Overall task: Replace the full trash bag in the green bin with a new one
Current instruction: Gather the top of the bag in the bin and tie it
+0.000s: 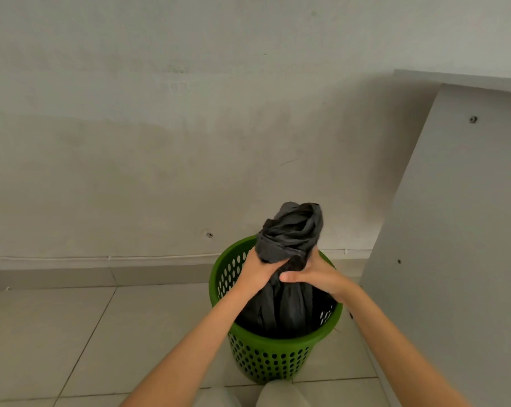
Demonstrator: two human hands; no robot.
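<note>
A round green bin point(266, 359) with perforated walls stands on the tiled floor, close to the wall. A black trash bag point(291, 230) sits inside it, its top gathered into a bunch that rises above the rim. My left hand point(257, 270) grips the gathered neck from the left. My right hand point(314, 274) wraps the same neck from the right, thumb across the front. The bag's lower part hangs down inside the bin, and its contents are hidden.
A grey wall point(160, 142) runs behind the bin. A grey cabinet side panel point(453, 230) stands close on the right. Light floor tiles point(57, 333) spread to the left. My knees point(277, 395) show at the bottom edge.
</note>
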